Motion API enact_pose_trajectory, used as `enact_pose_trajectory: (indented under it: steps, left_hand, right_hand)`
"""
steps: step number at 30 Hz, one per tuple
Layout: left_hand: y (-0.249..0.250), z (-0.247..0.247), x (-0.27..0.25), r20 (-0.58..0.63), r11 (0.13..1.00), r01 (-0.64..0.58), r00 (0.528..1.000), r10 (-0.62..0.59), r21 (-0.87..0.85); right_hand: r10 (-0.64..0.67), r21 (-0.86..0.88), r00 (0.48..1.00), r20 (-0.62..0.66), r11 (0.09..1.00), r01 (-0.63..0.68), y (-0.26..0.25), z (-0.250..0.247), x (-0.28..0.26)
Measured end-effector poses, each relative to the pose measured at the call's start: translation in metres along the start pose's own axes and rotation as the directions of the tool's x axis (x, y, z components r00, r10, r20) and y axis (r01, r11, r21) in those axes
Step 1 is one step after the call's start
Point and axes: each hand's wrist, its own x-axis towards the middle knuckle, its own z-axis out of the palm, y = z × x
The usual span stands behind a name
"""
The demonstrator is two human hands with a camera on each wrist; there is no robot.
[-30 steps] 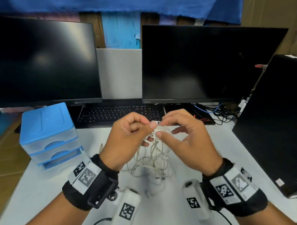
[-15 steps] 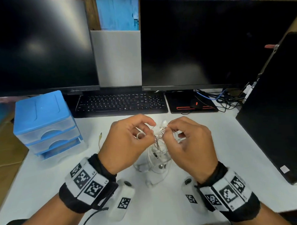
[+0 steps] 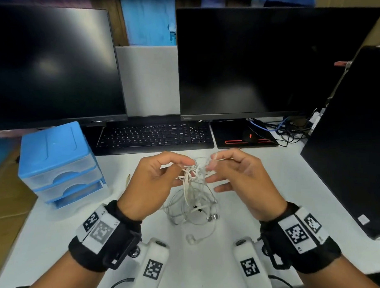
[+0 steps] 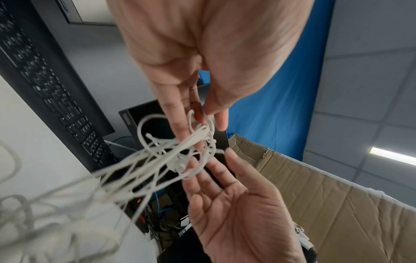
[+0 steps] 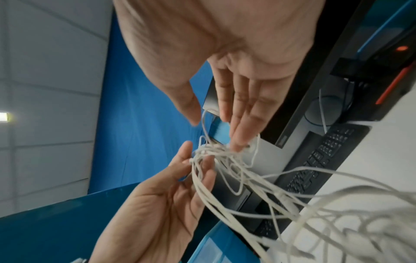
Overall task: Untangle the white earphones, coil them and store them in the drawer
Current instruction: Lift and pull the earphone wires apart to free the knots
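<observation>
The white earphones (image 3: 194, 176) are a knotted bundle held above the white table (image 3: 283, 183); their loose loops hang down to it, and one earbud (image 3: 190, 239) lies on it. My left hand (image 3: 185, 165) pinches several strands at the knot between thumb and fingers (image 4: 171, 110). My right hand (image 3: 212, 161) faces it from the right, thumb and forefinger closed round a cord loop, the other fingers (image 5: 241, 135) straight against the knot. The blue drawer unit (image 3: 58, 165) stands at the table's left, its lowest drawer pulled slightly out.
A black keyboard (image 3: 154, 138) lies just beyond my hands under two dark monitors (image 3: 246, 62). A mouse on a black pad (image 3: 247, 137) and loose cables (image 3: 287, 129) sit back right. A black computer case (image 3: 353, 149) stands along the right edge.
My hands have drawn a little apart and the knot between them has loosened. More cord and the earbuds now hang down onto the table.
</observation>
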Motion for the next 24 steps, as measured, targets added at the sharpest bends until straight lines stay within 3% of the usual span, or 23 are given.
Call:
enact_pose_trajectory:
  steps: [2,6,10,12,15,19,24]
  left_hand:
    - [-0.002,0.003,0.0,0.007,1.0,-0.009,1.0,0.009,-0.021]
    - [-0.008,0.003,0.002,0.016,0.997,0.012,1.0,-0.011,-0.074]
    - [-0.009,0.003,0.002,0.075,0.976,0.031,0.997,-0.015,-0.215]
    - [-0.009,0.003,0.002,0.071,0.97,0.033,0.997,-0.016,-0.242]
    - [-0.008,0.0,0.004,0.012,0.974,0.027,1.0,-0.025,-0.226]
    - [-0.01,-0.005,0.006,-0.048,0.993,0.011,0.999,-0.016,-0.12]
    - [-0.007,-0.002,0.002,-0.064,0.994,-0.097,0.994,0.093,-0.051]
  right_hand:
    - [0.068,-0.032,0.997,0.045,0.997,-0.067,0.006,0.006,0.0]
    - [0.16,-0.002,0.987,-0.014,0.987,-0.16,0.013,0.012,0.001]
    - [0.26,0.156,0.957,0.128,0.948,-0.278,0.013,0.013,0.001]
    - [0.206,0.283,0.969,0.135,0.929,-0.237,0.013,0.013,0.001]
    - [0.084,0.356,0.995,0.047,0.93,-0.095,0.01,0.008,0.002]
    - [-0.027,0.348,0.998,0.05,0.938,0.008,0.005,0.005,0.0]
    - [-0.157,0.242,0.987,-0.016,0.958,0.156,0.005,0.01,-0.007]
